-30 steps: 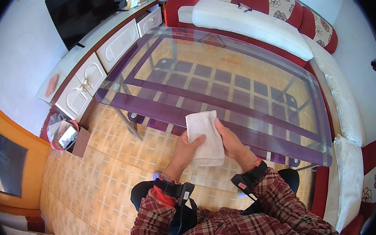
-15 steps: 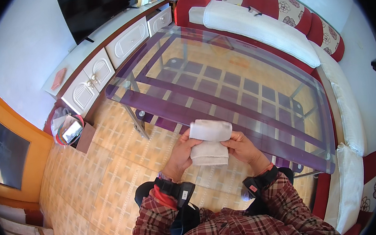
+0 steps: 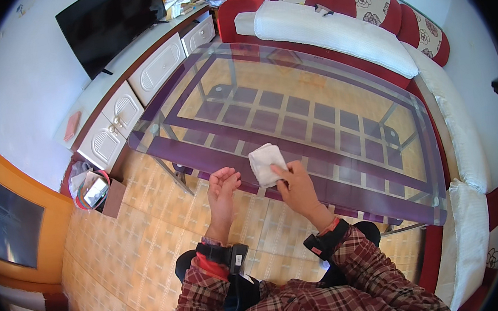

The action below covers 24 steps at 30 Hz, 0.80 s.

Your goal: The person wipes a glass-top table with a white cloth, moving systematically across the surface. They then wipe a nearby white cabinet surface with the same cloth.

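Note:
A white cloth (image 3: 266, 161), folded into a small pad, is gripped at its lower right by my right hand (image 3: 298, 189), the thumb lying across its face. It is over the near edge of the glass coffee table (image 3: 199, 137), whose top has purple bands; whether the cloth touches the glass I cannot tell. To the left of the cloth, my left hand (image 3: 222, 193) is raised with nothing in it, its fingers loosely curled and apart from the thumb.
A purple slatted shelf (image 3: 294, 126) shows through the glass. Behind it runs a red sofa (image 3: 240, 6) with white covers. A television (image 3: 111, 28) stands on a white cabinet (image 3: 157, 73) at the far left. A bin (image 3: 91, 188) and an orange door (image 3: 15, 184) are at left.
My left hand has let go of the cloth and moved left. The cloth is folded smaller and now rests in my right hand alone, a little higher. The view has shifted slightly.

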Each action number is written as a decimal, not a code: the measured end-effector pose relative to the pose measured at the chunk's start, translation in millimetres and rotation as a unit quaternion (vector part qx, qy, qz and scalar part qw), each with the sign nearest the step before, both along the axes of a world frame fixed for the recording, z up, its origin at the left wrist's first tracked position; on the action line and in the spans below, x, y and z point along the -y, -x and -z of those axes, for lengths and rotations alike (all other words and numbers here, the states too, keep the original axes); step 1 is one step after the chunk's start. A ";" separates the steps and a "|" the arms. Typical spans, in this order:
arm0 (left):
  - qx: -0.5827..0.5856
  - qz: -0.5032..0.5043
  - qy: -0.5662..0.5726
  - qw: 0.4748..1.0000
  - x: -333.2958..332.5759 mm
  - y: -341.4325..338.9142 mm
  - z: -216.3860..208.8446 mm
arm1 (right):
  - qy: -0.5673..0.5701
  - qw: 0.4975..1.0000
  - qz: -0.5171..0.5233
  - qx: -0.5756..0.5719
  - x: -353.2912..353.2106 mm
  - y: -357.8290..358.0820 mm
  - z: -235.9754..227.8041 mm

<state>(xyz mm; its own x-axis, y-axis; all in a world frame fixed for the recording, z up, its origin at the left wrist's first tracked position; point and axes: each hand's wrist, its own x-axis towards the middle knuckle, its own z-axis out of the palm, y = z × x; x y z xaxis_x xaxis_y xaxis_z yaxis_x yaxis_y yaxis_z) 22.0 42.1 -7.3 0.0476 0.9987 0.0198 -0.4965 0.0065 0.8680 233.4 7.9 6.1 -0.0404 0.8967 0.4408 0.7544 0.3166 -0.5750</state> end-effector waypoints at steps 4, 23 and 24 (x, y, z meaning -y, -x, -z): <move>-0.226 -0.029 -0.128 0.965 -1.9 -26.3 -6.7 | -0.006 0.998 0.014 0.056 1.6 -2.6 -0.1; -0.636 0.027 -0.360 0.682 -9.9 -101.8 1.3 | -0.024 0.986 0.099 -0.134 3.4 -80.5 -16.6; -0.646 0.027 -0.364 0.670 -15.3 -91.9 1.1 | -0.028 0.989 0.072 -0.123 2.8 -75.8 -12.8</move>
